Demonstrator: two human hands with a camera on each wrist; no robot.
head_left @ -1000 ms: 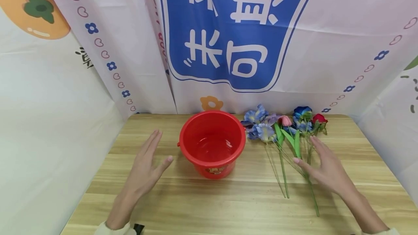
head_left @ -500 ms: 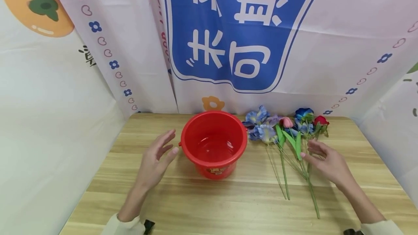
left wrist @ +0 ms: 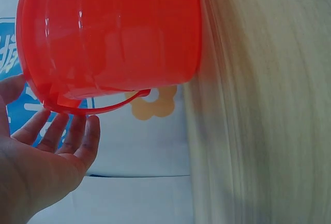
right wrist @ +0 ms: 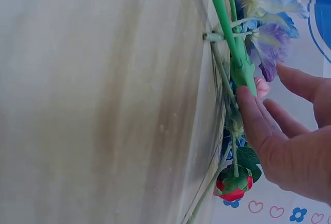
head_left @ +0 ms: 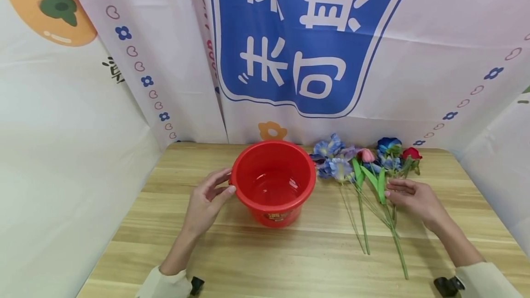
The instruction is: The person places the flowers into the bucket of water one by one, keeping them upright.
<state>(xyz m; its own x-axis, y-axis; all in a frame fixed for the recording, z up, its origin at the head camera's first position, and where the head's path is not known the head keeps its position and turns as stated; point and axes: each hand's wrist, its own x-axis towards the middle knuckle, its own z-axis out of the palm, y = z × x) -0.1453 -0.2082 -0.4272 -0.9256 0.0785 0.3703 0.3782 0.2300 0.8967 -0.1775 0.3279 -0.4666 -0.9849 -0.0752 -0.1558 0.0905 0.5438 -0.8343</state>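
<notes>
A red bucket (head_left: pixel 271 217) stands upright on the wooden table, its opening facing up. My left hand (head_left: pixel 204 206) is at its left side, thumb at the rim and loosely bent fingertips by the red handle (left wrist: pixel 111 109) that hangs down the side. Whether they press on it cannot be told. To the right lie artificial flowers: blue irises (head_left: pixel 337 167), a pink tulip (head_left: pixel 366 155), a blue rose (head_left: pixel 388 145) and a red rose (head_left: pixel 411 153). Over their stems my right hand (head_left: pixel 420 201) hovers, thumb and fingers apart, fingertips close to a green tulip leaf (head_left: pixel 381 186).
A printed cloth (head_left: pixel 186 59) hangs behind the wooden table (head_left: pixel 256 261), and white cloth walls (head_left: pixel 62 151) flank it. Flower stems (head_left: pixel 399 252) stretch toward the table's front. A dark wrist device (head_left: pixel 449 285) sits at the right sleeve.
My left hand has moved right and forward to the bucket's rim. My right hand's fingers have drawn together a little near the stems. Bucket and flowers stay in place.
</notes>
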